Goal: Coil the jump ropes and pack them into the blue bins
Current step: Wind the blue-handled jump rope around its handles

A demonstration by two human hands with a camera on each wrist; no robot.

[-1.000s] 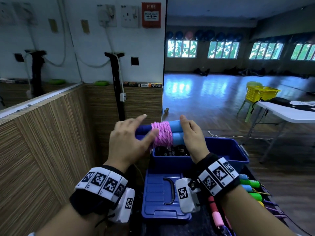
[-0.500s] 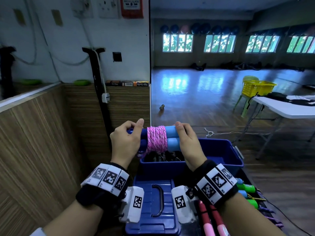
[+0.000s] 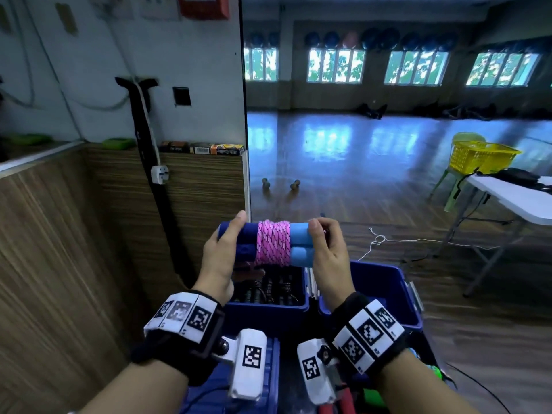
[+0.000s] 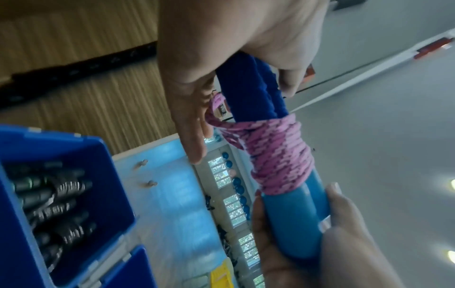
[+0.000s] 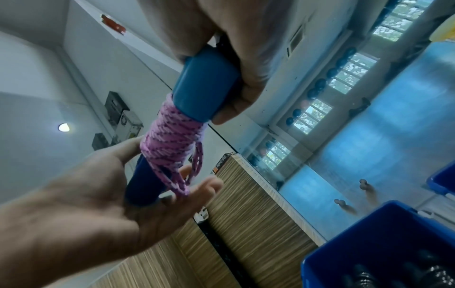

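The pink jump rope [image 3: 273,242], coiled round its paired blue handles, lies level above seemingly part-filled blue bins [image 3: 385,282].

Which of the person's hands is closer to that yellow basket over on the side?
Right. The right hand grips the jump rope's light-blue end, on the side of the yellow basket; the left hand is at the dark-blue end, farther away.
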